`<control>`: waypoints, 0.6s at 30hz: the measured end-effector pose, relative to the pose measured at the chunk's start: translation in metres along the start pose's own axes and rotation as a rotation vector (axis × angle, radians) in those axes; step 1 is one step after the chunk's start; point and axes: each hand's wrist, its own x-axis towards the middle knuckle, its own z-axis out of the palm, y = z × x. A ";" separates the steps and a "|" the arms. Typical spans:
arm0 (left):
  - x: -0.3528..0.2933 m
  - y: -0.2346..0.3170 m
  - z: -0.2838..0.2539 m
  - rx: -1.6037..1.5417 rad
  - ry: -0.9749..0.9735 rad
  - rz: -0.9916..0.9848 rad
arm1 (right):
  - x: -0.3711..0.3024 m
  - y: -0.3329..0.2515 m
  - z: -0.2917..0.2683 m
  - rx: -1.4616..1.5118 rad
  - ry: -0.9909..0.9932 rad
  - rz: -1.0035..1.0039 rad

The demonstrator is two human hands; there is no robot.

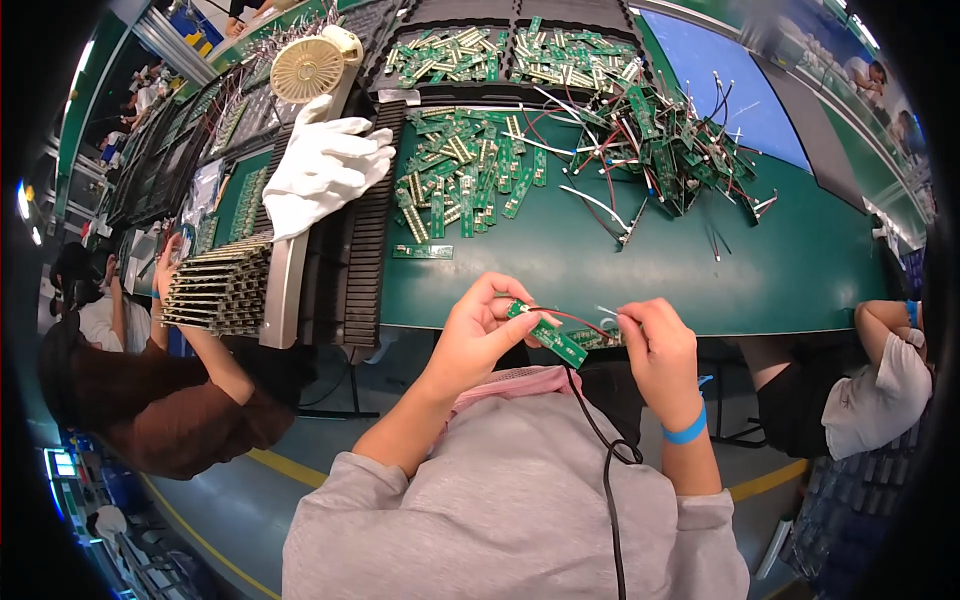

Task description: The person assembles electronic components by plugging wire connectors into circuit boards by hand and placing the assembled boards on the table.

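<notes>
At the near edge of the green table, my left hand [478, 338] is closed on a narrow green circuit board [560, 342], gripping its left end. A thin red wire [572, 316] arcs from that board toward my right hand [660, 358]. My right hand is closed in a pinch on the wire's end, where a small pale tip shows above the fingers. Behind the held board, a second board [602, 337] partly shows beside my right fingers; what supports it is hidden. A blue band [686, 428] circles my right wrist.
Loose boards [465, 170] lie in a pile ahead, with a tangled heap of wired boards [675, 150] to its right. Black trays [575, 14] stand behind. Left are a white glove [325, 165], a small fan [307, 70] and stacked boards [215, 290]. Co-workers sit on both sides.
</notes>
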 end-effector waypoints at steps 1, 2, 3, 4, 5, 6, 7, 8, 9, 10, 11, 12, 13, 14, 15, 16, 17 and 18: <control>0.000 0.001 -0.001 0.004 0.002 0.002 | 0.001 0.000 -0.001 0.004 0.001 -0.003; 0.000 0.002 -0.002 -0.011 0.007 -0.033 | 0.003 0.000 -0.002 0.012 -0.013 0.025; 0.000 0.003 -0.002 -0.029 0.008 -0.070 | 0.004 -0.002 -0.004 0.016 -0.027 0.055; 0.000 0.005 -0.001 -0.028 0.008 -0.070 | 0.004 -0.004 -0.006 0.017 -0.027 0.055; -0.001 0.008 0.001 -0.001 0.018 -0.110 | 0.005 -0.008 -0.007 0.156 -0.066 0.160; -0.001 0.011 0.003 0.028 0.027 -0.153 | 0.005 -0.010 -0.008 0.297 -0.103 0.266; -0.002 0.011 0.005 0.030 0.026 -0.157 | 0.005 -0.007 -0.004 0.299 -0.101 0.269; -0.002 0.010 0.008 0.005 0.008 -0.157 | 0.005 -0.002 0.001 0.347 -0.093 0.189; -0.003 0.009 0.010 -0.021 -0.009 -0.157 | 0.005 0.002 0.005 0.394 -0.087 0.109; -0.005 0.010 0.012 -0.019 -0.009 -0.161 | 0.006 -0.001 0.004 0.523 -0.144 0.207; -0.007 0.011 0.014 0.027 -0.039 -0.169 | 0.006 0.001 0.006 0.525 -0.143 0.211; -0.008 0.013 0.017 0.072 -0.071 -0.177 | 0.006 0.003 0.007 0.745 -0.169 0.312; -0.009 0.015 0.019 0.202 -0.086 -0.143 | 0.006 0.005 0.008 0.964 -0.193 0.412; -0.010 0.017 0.019 0.201 -0.090 -0.145 | 0.005 0.004 0.005 0.962 -0.188 0.415; -0.011 0.018 0.019 0.317 -0.104 -0.129 | 0.004 0.002 0.002 0.990 -0.272 0.478; -0.011 0.018 0.019 0.433 -0.118 -0.113 | 0.003 0.000 0.000 1.015 -0.356 0.542; -0.012 0.018 0.020 0.432 -0.119 -0.113 | 0.002 -0.003 0.000 0.916 -0.312 0.474; -0.013 0.017 0.021 0.470 -0.106 -0.085 | 0.000 -0.003 -0.001 0.916 -0.313 0.474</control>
